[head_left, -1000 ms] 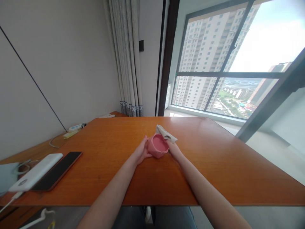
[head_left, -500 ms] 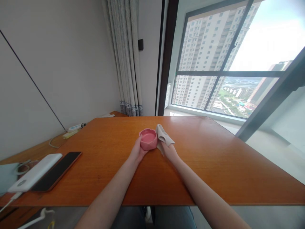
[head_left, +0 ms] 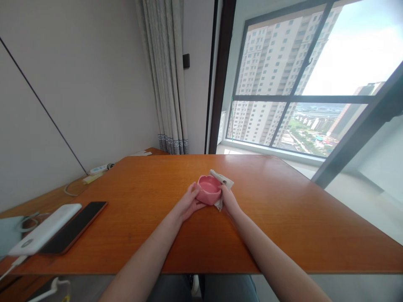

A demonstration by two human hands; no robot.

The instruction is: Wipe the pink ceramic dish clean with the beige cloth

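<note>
A round pink ashtray (head_left: 209, 187) with a notched rim is held above the middle of the wooden table, its hollow facing up. My left hand (head_left: 188, 203) grips its left side, thumb near the rim and fingers low along the wall. On the other side my right hand (head_left: 229, 200) is closed on a light grey cloth (head_left: 224, 180) and presses it against the ashtray's right wall, thumb at the rim. Part of the cloth sticks out above that hand and a corner hangs below. The cloth's middle is hidden by the hand.
At the left of the wooden table (head_left: 151, 176) lie a black phone (head_left: 75, 226) and a white power bank (head_left: 47, 228) with a cable plugged in. A power strip (head_left: 99, 169) sits by the wall. Behind are a grey curtain (head_left: 168, 75) and a large window.
The ashtray has moved right, a little toward me. My left fingers have loosened and shifted along its wall. My right hand now grips its right rim, and the cloth is folded differently.
</note>
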